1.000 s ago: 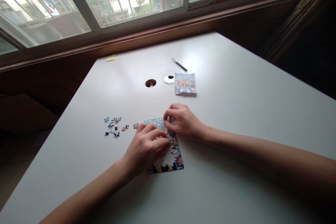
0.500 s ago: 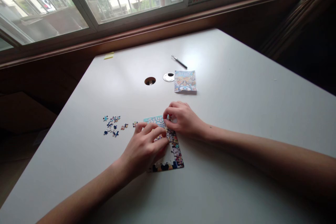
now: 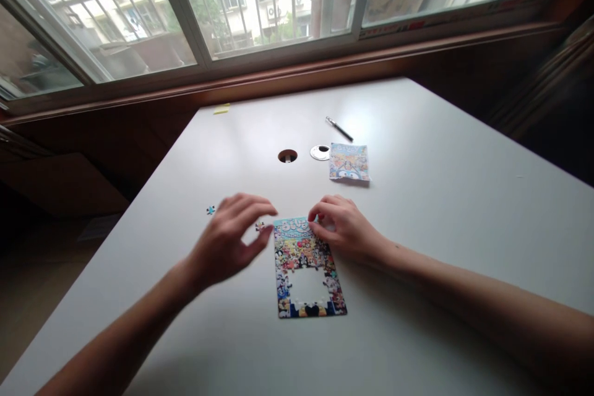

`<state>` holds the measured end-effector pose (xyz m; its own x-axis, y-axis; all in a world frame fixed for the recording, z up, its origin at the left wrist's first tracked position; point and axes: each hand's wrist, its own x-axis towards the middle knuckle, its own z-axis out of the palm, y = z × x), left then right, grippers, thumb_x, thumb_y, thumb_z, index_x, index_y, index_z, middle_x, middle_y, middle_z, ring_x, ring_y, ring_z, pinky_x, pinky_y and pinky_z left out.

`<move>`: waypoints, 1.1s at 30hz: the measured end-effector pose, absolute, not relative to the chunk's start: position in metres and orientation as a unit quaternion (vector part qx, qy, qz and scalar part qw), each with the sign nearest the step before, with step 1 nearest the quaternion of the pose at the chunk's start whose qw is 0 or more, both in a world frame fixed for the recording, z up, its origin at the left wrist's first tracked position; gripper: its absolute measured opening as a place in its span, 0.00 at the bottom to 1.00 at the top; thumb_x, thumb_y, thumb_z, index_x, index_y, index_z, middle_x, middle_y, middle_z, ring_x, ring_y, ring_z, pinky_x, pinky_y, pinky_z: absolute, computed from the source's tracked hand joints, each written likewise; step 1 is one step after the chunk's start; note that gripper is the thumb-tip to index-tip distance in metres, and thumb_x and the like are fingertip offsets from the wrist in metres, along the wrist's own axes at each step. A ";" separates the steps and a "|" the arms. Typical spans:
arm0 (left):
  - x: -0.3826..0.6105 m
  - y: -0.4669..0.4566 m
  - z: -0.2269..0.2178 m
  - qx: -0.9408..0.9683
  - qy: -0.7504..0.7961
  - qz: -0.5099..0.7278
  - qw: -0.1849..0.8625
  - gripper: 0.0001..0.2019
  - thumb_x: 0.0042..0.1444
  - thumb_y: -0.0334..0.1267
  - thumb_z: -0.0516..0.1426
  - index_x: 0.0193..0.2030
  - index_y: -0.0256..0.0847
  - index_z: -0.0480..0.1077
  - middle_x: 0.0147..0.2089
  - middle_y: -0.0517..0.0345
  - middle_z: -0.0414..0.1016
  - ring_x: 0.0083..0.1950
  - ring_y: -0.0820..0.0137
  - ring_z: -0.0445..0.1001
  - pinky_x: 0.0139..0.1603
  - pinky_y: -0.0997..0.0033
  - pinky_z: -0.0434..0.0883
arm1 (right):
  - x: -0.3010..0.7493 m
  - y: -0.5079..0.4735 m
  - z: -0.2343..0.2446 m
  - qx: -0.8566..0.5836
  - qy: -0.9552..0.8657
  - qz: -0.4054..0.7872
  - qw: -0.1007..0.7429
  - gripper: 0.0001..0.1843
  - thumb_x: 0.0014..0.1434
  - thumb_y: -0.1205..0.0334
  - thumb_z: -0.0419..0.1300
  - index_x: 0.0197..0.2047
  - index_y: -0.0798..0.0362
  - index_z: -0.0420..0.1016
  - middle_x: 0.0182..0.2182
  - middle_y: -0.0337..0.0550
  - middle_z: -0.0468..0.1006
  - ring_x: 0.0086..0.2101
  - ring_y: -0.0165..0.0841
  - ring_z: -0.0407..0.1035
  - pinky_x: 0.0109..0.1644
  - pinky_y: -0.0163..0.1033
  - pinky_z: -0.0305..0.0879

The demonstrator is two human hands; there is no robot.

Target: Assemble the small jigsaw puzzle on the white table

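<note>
A jigsaw puzzle (image 3: pixel 304 247) with a crowd of small cartoon figures and a light blue top strip lies flat on the table. A pale gap shows in its lower middle. My right hand (image 3: pixel 336 223) has curled fingers, with thumb and forefinger at the puzzle's upper right edge. To the puzzle's left, my left hand (image 3: pixel 232 235) is held with thumb and fingers apart and nothing visible between them. Just beyond its thumb lies a loose puzzle piece (image 3: pixel 260 226). Another blue piece (image 3: pixel 210 210) shows left of the hand, which hides the table behind it.
Past the hands, a printed packet (image 3: pixel 349 162) lies beside a round metal cover (image 3: pixel 319 152) and a black pen (image 3: pixel 340 129). A round cable hole (image 3: pixel 288 155) is cut in the white table (image 3: pixel 408 198). Yellow tape (image 3: pixel 221 109) sticks at the far left edge, below the window.
My left hand has lifted off the puzzle and moved left, its fingers spreading, uncovering the gap. My right hand stays at the puzzle's upper edge. The view has tilted up and shifted left.
</note>
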<state>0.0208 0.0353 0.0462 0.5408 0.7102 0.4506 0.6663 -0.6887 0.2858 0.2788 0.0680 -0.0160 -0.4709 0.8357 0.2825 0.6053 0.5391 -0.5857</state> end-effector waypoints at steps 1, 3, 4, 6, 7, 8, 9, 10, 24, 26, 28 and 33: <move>-0.001 0.045 0.046 0.856 0.424 0.294 0.022 0.06 0.61 0.33 0.56 0.44 0.41 0.71 0.44 0.54 0.77 0.46 0.65 0.73 0.51 0.63 0.68 | 0.279 0.069 -0.016 -0.432 -0.831 0.213 0.280 0.02 0.60 0.64 0.60 0.36 0.51 0.75 0.31 0.41 0.72 0.36 0.35 0.65 0.45 0.43 0.57; -0.046 0.060 0.038 0.782 0.524 0.335 -0.026 0.04 0.61 0.35 0.56 0.39 0.40 0.71 0.38 0.56 0.76 0.39 0.68 0.72 0.43 0.67 0.70 | 0.279 0.070 -0.016 -0.432 -0.825 0.223 0.288 0.03 0.61 0.64 0.59 0.36 0.52 0.74 0.31 0.41 0.72 0.35 0.34 0.65 0.43 0.42 0.57; -0.066 0.065 0.031 0.740 0.578 0.341 -0.044 0.04 0.61 0.37 0.56 0.39 0.40 0.71 0.37 0.56 0.76 0.37 0.68 0.71 0.41 0.68 0.69 | 0.279 0.070 -0.016 -0.430 -0.824 0.226 0.292 0.03 0.61 0.64 0.58 0.36 0.52 0.73 0.31 0.41 0.72 0.35 0.34 0.65 0.42 0.41 0.57; -0.096 0.071 0.014 0.722 0.607 0.328 -0.039 0.06 0.61 0.37 0.55 0.39 0.39 0.73 0.35 0.56 0.76 0.33 0.69 0.69 0.36 0.69 0.69 | 0.279 0.070 -0.016 -0.428 -0.822 0.232 0.296 0.04 0.62 0.64 0.58 0.35 0.52 0.72 0.31 0.41 0.72 0.34 0.34 0.65 0.41 0.41 0.57; -0.104 0.072 0.006 0.728 0.608 0.314 -0.024 0.06 0.60 0.38 0.56 0.38 0.40 0.74 0.35 0.57 0.76 0.33 0.70 0.70 0.35 0.70 0.69 | 0.279 0.070 -0.016 -0.427 -0.822 0.233 0.296 0.04 0.62 0.64 0.57 0.34 0.52 0.72 0.31 0.41 0.72 0.34 0.34 0.65 0.40 0.41 0.57; -0.109 0.071 0.001 0.734 0.606 0.305 -0.012 0.07 0.60 0.38 0.56 0.38 0.40 0.74 0.36 0.57 0.77 0.34 0.69 0.71 0.35 0.71 0.69 | 0.279 0.070 -0.015 -0.428 -0.821 0.234 0.296 0.04 0.62 0.64 0.57 0.34 0.52 0.71 0.31 0.41 0.72 0.33 0.34 0.65 0.40 0.41 0.57; -0.110 0.070 -0.003 0.741 0.603 0.296 0.002 0.07 0.60 0.38 0.56 0.39 0.41 0.75 0.38 0.57 0.77 0.36 0.69 0.72 0.35 0.72 0.70 | 0.279 0.070 -0.015 -0.429 -0.821 0.235 0.296 0.05 0.62 0.64 0.57 0.34 0.52 0.71 0.31 0.41 0.71 0.33 0.34 0.65 0.40 0.41 0.57; -0.109 0.068 -0.005 0.749 0.597 0.288 0.014 0.07 0.60 0.38 0.56 0.40 0.42 0.75 0.40 0.57 0.78 0.40 0.68 0.73 0.37 0.72 0.71 | 0.279 0.069 -0.014 -0.430 -0.820 0.236 0.296 0.05 0.62 0.64 0.57 0.34 0.52 0.71 0.31 0.41 0.71 0.33 0.34 0.65 0.40 0.41 0.57; -0.068 0.044 0.004 0.861 0.459 0.216 0.040 0.08 0.60 0.36 0.59 0.46 0.46 0.75 0.47 0.57 0.79 0.54 0.61 0.70 0.56 0.58 0.65 | 0.282 0.069 -0.015 -0.429 -0.821 0.245 0.287 0.03 0.61 0.64 0.57 0.34 0.51 0.70 0.32 0.42 0.72 0.34 0.34 0.65 0.41 0.41 0.59; -0.061 0.041 0.004 0.867 0.452 0.204 0.039 0.08 0.60 0.36 0.59 0.46 0.46 0.75 0.49 0.58 0.79 0.56 0.61 0.69 0.56 0.57 0.63 | 0.282 0.069 -0.015 -0.428 -0.821 0.244 0.288 0.03 0.61 0.65 0.57 0.34 0.51 0.71 0.32 0.42 0.72 0.34 0.34 0.66 0.41 0.42 0.59; -0.058 0.040 0.004 0.871 0.449 0.195 0.038 0.07 0.61 0.36 0.58 0.45 0.46 0.75 0.49 0.58 0.79 0.55 0.61 0.69 0.55 0.58 0.62 | 0.282 0.069 -0.015 -0.426 -0.822 0.242 0.290 0.03 0.61 0.65 0.57 0.34 0.51 0.71 0.31 0.41 0.72 0.34 0.34 0.65 0.41 0.42 0.59; -0.059 0.041 0.006 0.865 0.462 0.192 0.032 0.05 0.61 0.37 0.58 0.42 0.46 0.75 0.45 0.58 0.79 0.52 0.61 0.70 0.53 0.59 0.62 | 0.282 0.069 -0.016 -0.420 -0.824 0.243 0.291 0.03 0.61 0.66 0.57 0.34 0.51 0.71 0.31 0.41 0.72 0.33 0.34 0.65 0.41 0.41 0.59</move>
<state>-0.0593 0.0407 0.0058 0.4992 0.8115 0.3037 0.7873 -0.5712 0.2323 0.2818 0.0687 -0.0158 -0.4767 0.8345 0.2762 0.5519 0.5287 -0.6449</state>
